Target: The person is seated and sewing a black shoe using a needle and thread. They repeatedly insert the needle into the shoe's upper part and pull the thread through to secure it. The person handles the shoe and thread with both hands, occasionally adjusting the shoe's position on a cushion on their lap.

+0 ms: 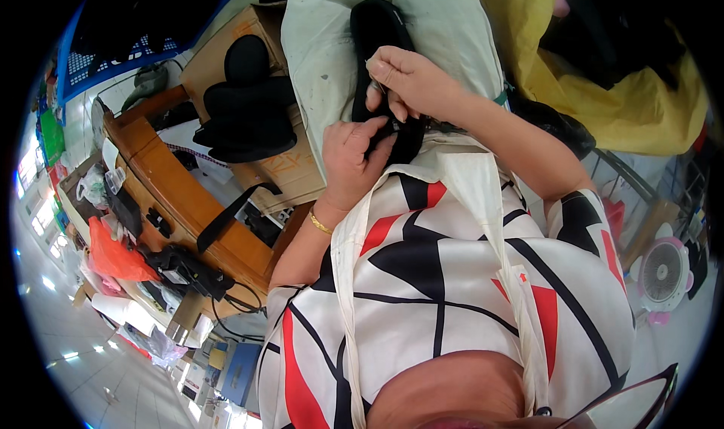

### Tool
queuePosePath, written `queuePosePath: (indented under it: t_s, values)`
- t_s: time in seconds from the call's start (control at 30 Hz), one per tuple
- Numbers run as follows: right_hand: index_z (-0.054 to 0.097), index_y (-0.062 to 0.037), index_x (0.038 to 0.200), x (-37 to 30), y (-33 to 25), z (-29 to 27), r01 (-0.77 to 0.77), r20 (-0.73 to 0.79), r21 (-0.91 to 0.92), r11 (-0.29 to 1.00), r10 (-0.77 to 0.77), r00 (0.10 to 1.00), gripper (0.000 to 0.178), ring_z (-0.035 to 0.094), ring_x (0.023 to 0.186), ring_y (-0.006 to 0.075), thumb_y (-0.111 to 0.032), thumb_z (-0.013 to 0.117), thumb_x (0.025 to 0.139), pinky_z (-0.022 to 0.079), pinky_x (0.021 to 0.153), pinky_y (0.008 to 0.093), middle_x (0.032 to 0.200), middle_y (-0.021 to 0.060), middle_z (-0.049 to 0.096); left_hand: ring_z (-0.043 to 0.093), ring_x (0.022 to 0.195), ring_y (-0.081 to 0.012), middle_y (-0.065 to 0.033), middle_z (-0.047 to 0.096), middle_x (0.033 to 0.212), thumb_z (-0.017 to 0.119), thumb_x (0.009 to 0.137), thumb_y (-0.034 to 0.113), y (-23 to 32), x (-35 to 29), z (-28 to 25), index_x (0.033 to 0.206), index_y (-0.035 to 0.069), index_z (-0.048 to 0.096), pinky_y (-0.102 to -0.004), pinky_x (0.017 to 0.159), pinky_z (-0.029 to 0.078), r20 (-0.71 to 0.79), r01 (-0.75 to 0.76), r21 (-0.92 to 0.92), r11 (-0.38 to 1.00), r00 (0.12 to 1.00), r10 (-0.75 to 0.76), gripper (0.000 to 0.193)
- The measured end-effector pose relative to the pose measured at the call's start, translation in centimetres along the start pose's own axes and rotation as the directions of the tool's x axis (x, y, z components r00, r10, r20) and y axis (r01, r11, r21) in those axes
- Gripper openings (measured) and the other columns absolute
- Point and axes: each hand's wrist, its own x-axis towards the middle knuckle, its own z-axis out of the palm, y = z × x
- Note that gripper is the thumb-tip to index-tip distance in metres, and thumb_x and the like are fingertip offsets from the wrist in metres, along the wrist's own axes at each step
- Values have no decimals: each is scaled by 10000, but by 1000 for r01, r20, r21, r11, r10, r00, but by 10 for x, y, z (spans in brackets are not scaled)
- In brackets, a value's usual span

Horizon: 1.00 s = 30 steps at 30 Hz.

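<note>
A long black shoe lies lengthwise on a pale green cloth cushion in front of me, its near end close to my apron. My left hand grips the shoe's near part, thumb and fingers bent around its edge. Over the middle of the shoe, my right hand is closed with thumb and forefinger pinched together. Whatever sits in that pinch is too small to make out. A metal band shows by the right fingers. Both hands hide part of the shoe's middle.
Left of the cushion, several black shoe-shaped pieces rest on a cardboard box. Beyond stands a wooden table holding a red plastic bag. A yellow sack with black items is at right, above a small fan.
</note>
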Motion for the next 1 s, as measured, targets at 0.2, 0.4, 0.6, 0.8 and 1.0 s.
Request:
queuePosePath:
  t_s: [0.2,0.4,0.6,0.8,1.0]
  values:
    - [550,-68,899,5,-10,-17,52,108,408,911,-105,989,236,496,527,47,-281,564,1000,360,445,185,662,-16,561,551,750,-270,-69,618,810,752,719,50,3,11,-11,934,69,692,-370,684,410,64,29,-54,998,998,-25,223]
    - [580,-70,950,-4,-12,-10,63,84,-56,996,-58,995,209,520,584,35,-275,572,993,404,506,184,684,-29,566,571,783,-281,-87,625,832,737,749,64,0,18,-20,941,59,699,-368,703,444,205,55,-27,998,977,-49,195]
    - [570,-69,942,6,-11,-8,25,71,102,995,-33,997,198,440,528,35,-256,545,999,369,475,197,637,-42,493,572,801,-293,-96,621,842,726,759,69,-1,26,-21,951,54,699,-370,722,452,280,51,-19,999,959,-44,195]
    - [563,-61,943,9,-8,-1,45,88,335,941,-79,993,178,392,519,26,-231,578,990,319,452,199,642,-51,466,586,785,-295,-110,626,831,710,773,55,-4,35,-24,948,27,694,-369,713,457,382,84,-26,996,922,-68,178]
    - [616,-41,925,3,-22,22,197,54,399,895,-237,970,160,465,589,19,-199,612,957,387,500,194,712,-51,539,616,724,-353,-187,652,850,683,767,90,-11,47,-20,926,-21,683,-397,641,483,504,397,-152,905,819,-274,194]
